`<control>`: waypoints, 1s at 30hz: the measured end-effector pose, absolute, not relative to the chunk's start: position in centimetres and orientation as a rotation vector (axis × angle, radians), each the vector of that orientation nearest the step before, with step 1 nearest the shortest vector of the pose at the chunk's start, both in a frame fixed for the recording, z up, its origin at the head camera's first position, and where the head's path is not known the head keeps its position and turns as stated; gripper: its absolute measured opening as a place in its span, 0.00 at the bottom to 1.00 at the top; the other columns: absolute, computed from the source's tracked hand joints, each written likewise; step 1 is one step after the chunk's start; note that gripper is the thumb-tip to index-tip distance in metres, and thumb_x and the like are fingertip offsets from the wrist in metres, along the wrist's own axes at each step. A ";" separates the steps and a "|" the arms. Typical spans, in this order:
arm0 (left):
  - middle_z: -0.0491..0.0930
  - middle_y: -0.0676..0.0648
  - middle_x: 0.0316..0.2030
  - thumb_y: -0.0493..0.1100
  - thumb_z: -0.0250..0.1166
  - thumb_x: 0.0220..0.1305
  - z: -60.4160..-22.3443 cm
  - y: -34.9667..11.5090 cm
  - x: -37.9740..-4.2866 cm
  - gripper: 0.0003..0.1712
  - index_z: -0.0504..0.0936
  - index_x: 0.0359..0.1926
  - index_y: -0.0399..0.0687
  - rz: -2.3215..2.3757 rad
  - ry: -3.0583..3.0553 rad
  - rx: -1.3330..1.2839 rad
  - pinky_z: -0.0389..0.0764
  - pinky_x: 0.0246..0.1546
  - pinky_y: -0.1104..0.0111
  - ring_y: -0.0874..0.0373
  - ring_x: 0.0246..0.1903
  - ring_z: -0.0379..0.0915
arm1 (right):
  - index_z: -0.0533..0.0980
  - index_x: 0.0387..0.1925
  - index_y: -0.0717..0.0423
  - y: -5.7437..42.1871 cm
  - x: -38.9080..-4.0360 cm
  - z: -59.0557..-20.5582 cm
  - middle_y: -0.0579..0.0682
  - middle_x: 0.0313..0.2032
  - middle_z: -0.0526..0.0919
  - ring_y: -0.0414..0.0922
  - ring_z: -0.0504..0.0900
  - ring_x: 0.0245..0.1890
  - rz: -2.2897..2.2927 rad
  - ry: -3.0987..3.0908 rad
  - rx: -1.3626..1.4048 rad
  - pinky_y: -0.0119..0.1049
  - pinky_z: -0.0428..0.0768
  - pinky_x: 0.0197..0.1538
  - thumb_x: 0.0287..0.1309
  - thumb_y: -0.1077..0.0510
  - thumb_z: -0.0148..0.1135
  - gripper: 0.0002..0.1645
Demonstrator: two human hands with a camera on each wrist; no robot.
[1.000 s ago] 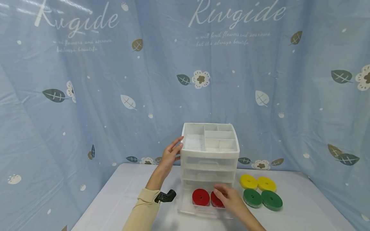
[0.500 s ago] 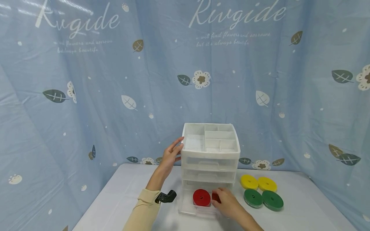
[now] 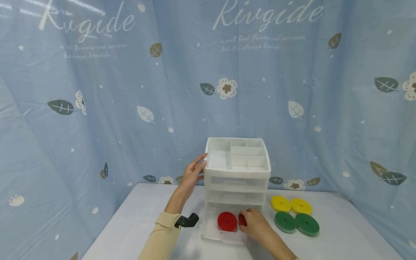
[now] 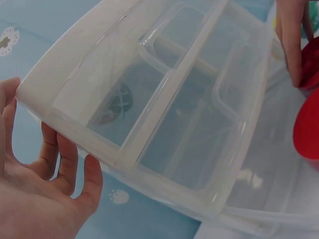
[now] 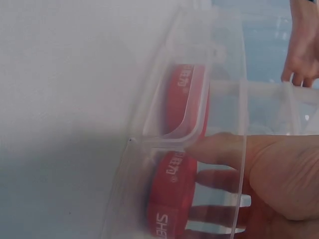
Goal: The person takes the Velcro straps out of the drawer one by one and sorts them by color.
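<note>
A white plastic drawer unit (image 3: 237, 174) stands on the table, its bottom drawer (image 3: 211, 236) pulled out. My left hand (image 3: 191, 177) rests its fingertips against the unit's left side; in the left wrist view the fingers (image 4: 67, 159) touch its edge. In the drawer lie two red rolls of tape. The left red roll (image 3: 227, 221) lies flat near the drawer front. My right hand (image 3: 256, 225) reaches into the drawer and holds the right red roll (image 5: 172, 199) by its edge, thumb and fingers around it. In the head view, that hand covers most of this roll.
Right of the unit, two yellow rolls (image 3: 300, 206) lie behind two green rolls (image 3: 307, 224) on the white table (image 3: 341, 231). A divided tray (image 3: 219, 159) tops the unit. A blue patterned curtain (image 3: 182, 90) hangs behind the table.
My right hand has shifted slightly and its fingers have closed around the right red roll, covering more of it. The left hand stays at the unit's side.
</note>
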State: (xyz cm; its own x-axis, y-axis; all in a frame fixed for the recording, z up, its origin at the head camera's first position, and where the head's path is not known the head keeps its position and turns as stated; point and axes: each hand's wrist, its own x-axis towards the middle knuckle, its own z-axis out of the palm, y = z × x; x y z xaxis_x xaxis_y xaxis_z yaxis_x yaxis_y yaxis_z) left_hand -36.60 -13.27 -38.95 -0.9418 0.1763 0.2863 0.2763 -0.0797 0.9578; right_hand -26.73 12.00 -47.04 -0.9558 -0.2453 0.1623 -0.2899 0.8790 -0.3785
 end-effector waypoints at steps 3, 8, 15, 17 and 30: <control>0.78 0.43 0.52 0.58 0.60 0.69 -38.8 -13.2 -36.6 0.24 0.73 0.65 0.72 -2.200 -2.078 -0.515 0.76 0.59 0.51 0.59 0.46 0.79 | 0.81 0.46 0.60 12.1 -26.8 -47.0 0.57 0.41 0.80 0.52 0.78 0.40 0.620 -2.950 0.426 0.55 0.80 0.49 0.46 0.58 0.76 0.23; 0.79 0.46 0.49 0.57 0.60 0.69 -38.8 -13.1 -36.5 0.24 0.73 0.65 0.72 -2.204 -2.082 -0.508 0.76 0.59 0.50 0.59 0.46 0.79 | 0.81 0.47 0.58 12.2 -27.0 -47.1 0.54 0.39 0.78 0.48 0.75 0.37 0.648 -2.975 0.455 0.52 0.80 0.48 0.47 0.58 0.76 0.24; 0.79 0.46 0.49 0.59 0.60 0.69 -38.9 -13.1 -36.5 0.25 0.72 0.66 0.72 -2.208 -2.080 -0.505 0.75 0.59 0.49 0.58 0.46 0.78 | 0.82 0.47 0.57 12.3 -27.3 -47.4 0.57 0.44 0.80 0.51 0.76 0.42 0.710 -2.977 0.467 0.57 0.80 0.51 0.47 0.59 0.76 0.23; 0.79 0.46 0.50 0.59 0.60 0.68 -38.9 -13.1 -36.5 0.25 0.73 0.65 0.73 -2.213 -2.075 -0.506 0.76 0.58 0.50 0.58 0.46 0.78 | 0.82 0.47 0.57 12.2 -27.3 -47.4 0.58 0.46 0.80 0.52 0.77 0.43 0.727 -2.979 0.453 0.58 0.79 0.52 0.47 0.59 0.76 0.23; 0.78 0.46 0.52 0.59 0.58 0.69 -39.1 -13.4 -36.5 0.26 0.70 0.67 0.73 -2.184 -2.098 -0.551 0.75 0.60 0.49 0.58 0.48 0.78 | 0.82 0.47 0.56 12.0 -27.1 -47.2 0.58 0.46 0.82 0.53 0.79 0.44 0.719 -2.973 0.407 0.59 0.80 0.52 0.47 0.59 0.76 0.23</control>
State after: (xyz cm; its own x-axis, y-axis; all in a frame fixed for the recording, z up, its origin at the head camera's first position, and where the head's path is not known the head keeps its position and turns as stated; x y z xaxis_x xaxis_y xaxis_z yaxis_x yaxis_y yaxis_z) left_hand -36.50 -13.38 -39.11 -0.9339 0.1985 0.2973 0.2890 -0.0700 0.9548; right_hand -27.07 11.97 -47.23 -0.9637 -0.2408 0.1149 -0.2667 0.8567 -0.4415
